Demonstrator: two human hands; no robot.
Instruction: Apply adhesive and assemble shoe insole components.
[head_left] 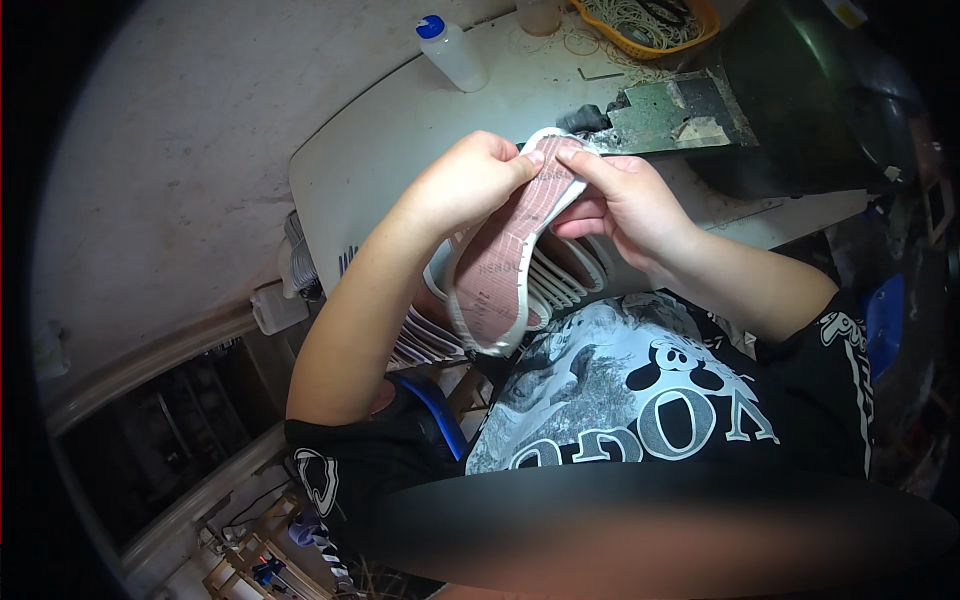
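A shoe insole (497, 262) with a pinkish-brown face and a white edge is held up in front of my chest, its wide end hanging toward me. My left hand (482, 172) pinches the far end from the left, thumb on the face. From the right, my right hand (622, 198) grips the same end, its thumb pressed near the edge and its other fingers curled behind and below. Behind and under this piece are stacks of similar insoles (560, 278), partly hidden by my arms and the held one.
On the pale table (370, 140) stands a translucent bottle (458, 62) with a blue cap. A yellow basket (640, 45) of rubber bands sits at the far edge, with an L-shaped hex key (600, 75) nearby. At right is a dark green machine (810, 100) with a worn green plate (655, 115).
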